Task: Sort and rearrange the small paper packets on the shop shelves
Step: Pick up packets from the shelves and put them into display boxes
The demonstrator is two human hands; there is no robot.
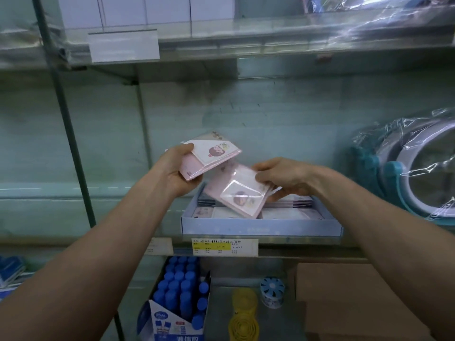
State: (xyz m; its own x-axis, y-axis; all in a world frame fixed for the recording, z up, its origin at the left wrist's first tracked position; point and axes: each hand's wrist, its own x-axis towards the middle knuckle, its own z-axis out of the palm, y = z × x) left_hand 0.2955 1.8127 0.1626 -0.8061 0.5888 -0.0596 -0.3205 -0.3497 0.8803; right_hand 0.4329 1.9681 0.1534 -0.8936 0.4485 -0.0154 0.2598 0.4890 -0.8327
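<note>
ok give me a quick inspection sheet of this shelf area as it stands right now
surface: metal shelf, price label on its front edge
job's things: light blue tray on the shelf, loose packets lying in it
clutter: plastic-wrapped teal rings right of the tray; on the shelf below, box of blue-capped sticks, yellow discs, cardboard boxes
grippers: left hand grips a packet stack raised above the tray; right hand holds a pink packet tilted over the tray
cables: nothing seen
surroundings: white boxes on the shelf above
</note>
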